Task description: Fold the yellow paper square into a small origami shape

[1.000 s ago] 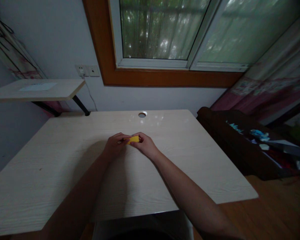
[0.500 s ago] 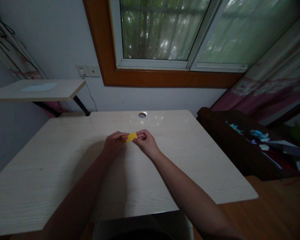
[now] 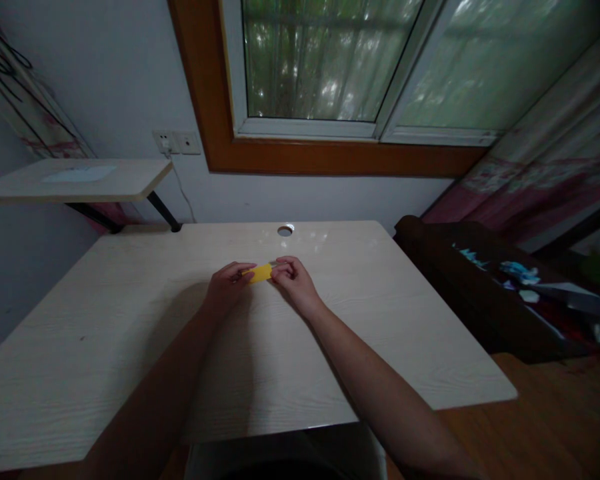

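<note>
A small, flat-sided yellow rectangular piece (image 3: 260, 273) is held up between both hands over the light wood-grain desk (image 3: 380, 320). My left hand (image 3: 226, 285) pinches its left end between thumb and fingers. At the right end, my right hand (image 3: 296, 283) is closed in a pinch, its fingertips against the piece. A small greyish bit (image 3: 274, 264) shows between the yellow surface and my right fingers; what it is I cannot make out. The fingers hide both ends of the piece.
A raised shelf (image 3: 130, 183) with a paper sheet (image 3: 80, 174) stands at the back left on black legs. A round cable hole (image 3: 285, 231) lies near the back edge. To the right is a dark brown piece of furniture (image 3: 430, 267) with assorted items on it.
My right fingers have shifted slightly right and up at the end of the yellow piece, and the greyish bit now shows there. My left hand has hardly moved.
</note>
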`<state>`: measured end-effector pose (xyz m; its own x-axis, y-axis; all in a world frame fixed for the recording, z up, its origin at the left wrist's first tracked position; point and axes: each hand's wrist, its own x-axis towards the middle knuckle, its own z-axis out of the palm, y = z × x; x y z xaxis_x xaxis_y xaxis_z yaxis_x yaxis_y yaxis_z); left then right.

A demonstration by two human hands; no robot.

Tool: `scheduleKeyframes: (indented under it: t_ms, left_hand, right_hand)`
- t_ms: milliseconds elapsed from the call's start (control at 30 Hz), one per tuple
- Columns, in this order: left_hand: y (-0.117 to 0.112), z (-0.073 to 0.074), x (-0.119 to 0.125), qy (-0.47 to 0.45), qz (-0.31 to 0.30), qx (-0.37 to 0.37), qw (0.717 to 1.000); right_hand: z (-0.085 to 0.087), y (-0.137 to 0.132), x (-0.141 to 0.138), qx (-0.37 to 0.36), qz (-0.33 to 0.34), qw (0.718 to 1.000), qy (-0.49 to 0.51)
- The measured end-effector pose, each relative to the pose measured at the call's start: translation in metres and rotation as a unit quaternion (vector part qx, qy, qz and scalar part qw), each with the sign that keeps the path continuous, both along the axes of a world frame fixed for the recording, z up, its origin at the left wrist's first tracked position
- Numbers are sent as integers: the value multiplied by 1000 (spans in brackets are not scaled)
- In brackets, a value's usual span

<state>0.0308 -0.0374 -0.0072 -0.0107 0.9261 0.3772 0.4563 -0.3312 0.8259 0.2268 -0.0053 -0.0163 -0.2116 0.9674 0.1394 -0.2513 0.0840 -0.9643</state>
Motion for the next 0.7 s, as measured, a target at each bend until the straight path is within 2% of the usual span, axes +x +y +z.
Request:
scheduleKeyframes:
  t_ms: [233, 700]
  left_hand:
    - [-2, 0, 5, -8, -35, -46, 998]
    - [1, 2, 6, -9, -42, -39, 998]
  right_hand:
    - [-2, -4, 1, 15, 76, 995, -57]
    - [-3, -4, 1, 34, 60, 992, -103]
